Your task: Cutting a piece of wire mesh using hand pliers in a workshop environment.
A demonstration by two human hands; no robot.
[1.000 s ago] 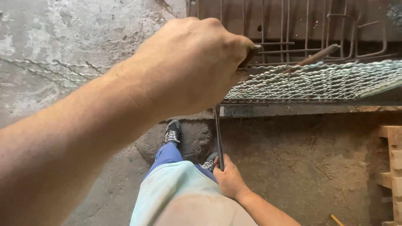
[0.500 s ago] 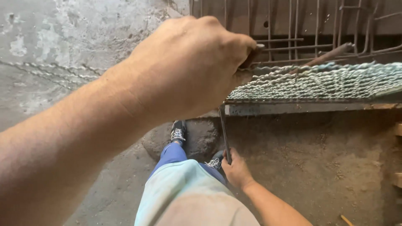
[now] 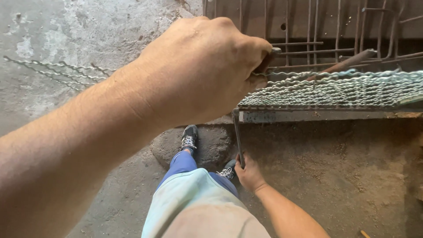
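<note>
Left hand [image 3: 202,70] fisted on a mostly hidden handle [image 3: 267,59], right hand [image 3: 249,174] gripping near-vertical rod [image 3: 238,139] below the horizontal crimped wire mesh [image 3: 335,90], rod's top meeting mesh frame.

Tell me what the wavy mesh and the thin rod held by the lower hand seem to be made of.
The wavy mesh: probably bare steel wire, pale grey with a dull shine on its crimped strands. The thin rod in the right hand: likely iron or steel, dark and matt, perhaps rusty.

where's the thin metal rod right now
In the head view, the thin metal rod hangs just right of centre, its lower end gripped by the right hand and its top at the frame edge under the wire mesh.
</note>
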